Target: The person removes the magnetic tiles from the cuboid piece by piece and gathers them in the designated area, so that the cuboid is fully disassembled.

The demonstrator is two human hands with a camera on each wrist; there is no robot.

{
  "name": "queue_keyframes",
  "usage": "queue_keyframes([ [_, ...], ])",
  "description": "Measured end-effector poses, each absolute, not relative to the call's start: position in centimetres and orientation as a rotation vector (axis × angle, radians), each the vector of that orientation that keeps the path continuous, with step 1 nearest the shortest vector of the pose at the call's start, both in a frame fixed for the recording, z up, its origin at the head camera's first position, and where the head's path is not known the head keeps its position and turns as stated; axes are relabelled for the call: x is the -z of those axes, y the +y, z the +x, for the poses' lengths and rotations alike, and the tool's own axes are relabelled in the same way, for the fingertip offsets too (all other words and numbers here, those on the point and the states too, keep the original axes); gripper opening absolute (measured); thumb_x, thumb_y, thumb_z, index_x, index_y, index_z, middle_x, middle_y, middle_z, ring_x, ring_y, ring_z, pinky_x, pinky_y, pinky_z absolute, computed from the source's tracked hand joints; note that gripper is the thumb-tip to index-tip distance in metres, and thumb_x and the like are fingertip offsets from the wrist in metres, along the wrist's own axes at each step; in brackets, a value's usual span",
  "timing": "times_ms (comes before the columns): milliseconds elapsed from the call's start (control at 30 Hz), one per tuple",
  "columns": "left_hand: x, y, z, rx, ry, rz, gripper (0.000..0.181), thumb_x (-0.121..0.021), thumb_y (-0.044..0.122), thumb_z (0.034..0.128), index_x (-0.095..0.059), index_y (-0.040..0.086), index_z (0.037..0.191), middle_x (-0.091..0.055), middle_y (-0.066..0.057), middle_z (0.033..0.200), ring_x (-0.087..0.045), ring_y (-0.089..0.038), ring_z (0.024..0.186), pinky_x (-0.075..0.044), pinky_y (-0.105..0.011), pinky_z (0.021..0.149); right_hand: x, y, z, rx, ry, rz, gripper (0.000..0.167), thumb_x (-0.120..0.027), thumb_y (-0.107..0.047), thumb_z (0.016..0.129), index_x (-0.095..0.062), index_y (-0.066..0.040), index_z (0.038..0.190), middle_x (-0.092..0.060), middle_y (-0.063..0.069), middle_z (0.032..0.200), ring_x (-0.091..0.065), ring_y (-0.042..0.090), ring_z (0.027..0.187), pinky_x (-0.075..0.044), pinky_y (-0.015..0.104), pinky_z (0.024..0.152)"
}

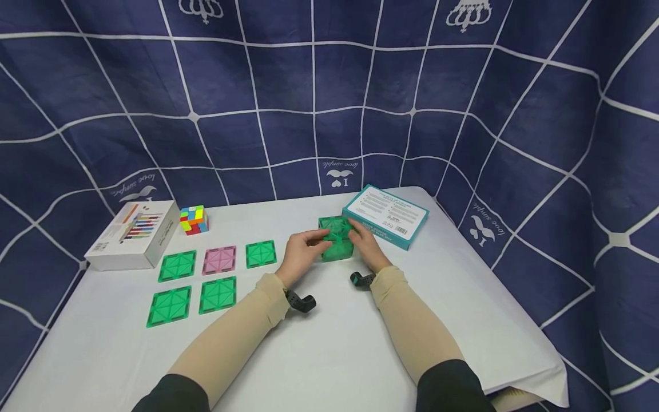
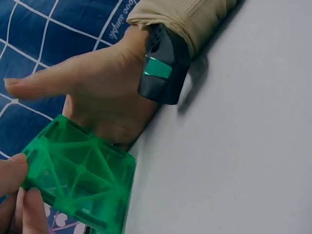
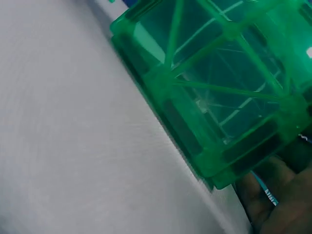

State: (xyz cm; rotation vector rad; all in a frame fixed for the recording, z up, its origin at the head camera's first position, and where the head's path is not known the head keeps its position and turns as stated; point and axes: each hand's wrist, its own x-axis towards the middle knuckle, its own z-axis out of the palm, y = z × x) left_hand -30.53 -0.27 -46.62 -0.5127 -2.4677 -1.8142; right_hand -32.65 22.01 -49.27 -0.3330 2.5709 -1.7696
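Note:
A small box shape of green see-through magnetic tiles (image 1: pixel 337 229) stands on the table between the two hands. My left hand (image 1: pixel 301 252) is at its left side, pinching the edge of a green tile (image 2: pixel 80 168) between thumb and finger. My right hand (image 1: pixel 368 246) rests against the right side of the box shape. In the left wrist view the right thumb points away from the tile, and the other right fingers are partly hidden behind it. The right wrist view shows the green tile frame (image 3: pixel 229 87) close up, with dark strips along its edges.
On the left lie several flat green tiles (image 1: pixel 218 294) and a pink tile (image 1: pixel 219 260). Behind them are a white box (image 1: pixel 134 234) and a colourful puzzle cube (image 1: pixel 194 220). A teal box (image 1: pixel 386 216) lies just behind my right hand. A blue checked curtain (image 1: pixel 283 137) hangs around the white table (image 1: pixel 329 355).

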Motion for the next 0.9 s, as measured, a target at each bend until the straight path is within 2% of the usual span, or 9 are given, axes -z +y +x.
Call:
queue_keyframes([
  [100,46.5,-0.2,-30.6,1.839,-2.455,-0.500,0.035,-0.079,0.023,0.0930,-0.074,0.017,0.128,-0.074,-0.002,0.123,-0.070,-0.019,0.107,-0.059,-0.034,0.089,49.5,21.8,-32.8,1.678,2.626,-0.355,0.106,-0.075,-0.068,0.083,-0.025,-0.021,0.165,-0.030,0.012,0.167,-0.028,0.037,0.154,-0.022,0.061,0.123],
  [167,46.5,-0.2,-30.7,1.854,-2.450,-0.497,0.035,-0.079,0.021,0.0923,-0.075,0.017,0.127,-0.074,-0.002,0.122,-0.069,-0.019,0.106,-0.058,-0.034,0.089,49.6,21.7,-33.0,1.611,2.673,-0.315,0.120,-0.085,-0.069,0.070,-0.024,-0.027,0.165,-0.031,0.010,0.167,-0.029,0.036,0.153,-0.024,0.062,0.122],
  [200,46.4,-0.2,-30.7,1.862,-2.448,-0.494,0.035,-0.080,0.021,0.0920,-0.075,0.017,0.127,-0.075,-0.002,0.121,-0.069,-0.019,0.107,-0.058,-0.034,0.090,49.6,21.7,-33.0,1.599,2.685,-0.297,0.123,-0.088,-0.067,0.067,-0.024,-0.028,0.164,-0.031,0.010,0.167,-0.030,0.035,0.153,-0.024,0.062,0.122],
  [367,46.1,-0.3,-30.7,1.881,-2.449,-0.476,0.034,-0.081,0.024,0.0913,-0.076,0.019,0.125,-0.076,-0.001,0.118,-0.070,-0.017,0.108,-0.058,-0.034,0.092,49.8,21.5,-33.2,1.589,2.712,-0.257,0.121,-0.093,-0.057,0.067,-0.027,-0.026,0.163,-0.033,0.010,0.166,-0.030,0.034,0.153,-0.025,0.060,0.123],
  [533,45.8,-0.1,-30.8,1.808,-2.445,-0.487,0.032,-0.079,0.031,0.0929,-0.077,0.020,0.123,-0.076,0.001,0.116,-0.071,-0.016,0.107,-0.059,-0.034,0.092,49.8,21.6,-33.2,1.579,2.724,-0.272,0.125,-0.092,-0.061,0.065,-0.027,-0.021,0.163,-0.034,0.011,0.165,-0.032,0.033,0.152,-0.026,0.059,0.122],
  [767,45.6,0.1,-30.8,1.752,-2.401,-0.514,0.032,-0.079,0.031,0.0931,-0.077,0.018,0.122,-0.077,-0.001,0.116,-0.072,-0.016,0.107,-0.059,-0.035,0.093,49.6,21.4,-33.2,1.571,2.716,-0.248,0.126,-0.092,-0.061,0.066,-0.026,-0.016,0.163,-0.032,0.012,0.166,-0.030,0.034,0.153,-0.026,0.058,0.123],
  [900,45.6,0.0,-30.7,1.727,-2.384,-0.530,0.031,-0.078,0.030,0.0934,-0.077,0.018,0.121,-0.077,-0.001,0.116,-0.073,-0.015,0.107,-0.059,-0.034,0.092,49.8,21.4,-33.3,1.563,2.718,-0.245,0.128,-0.091,-0.065,0.064,-0.027,-0.016,0.163,-0.036,0.011,0.164,-0.034,0.033,0.151,-0.028,0.057,0.123],
])
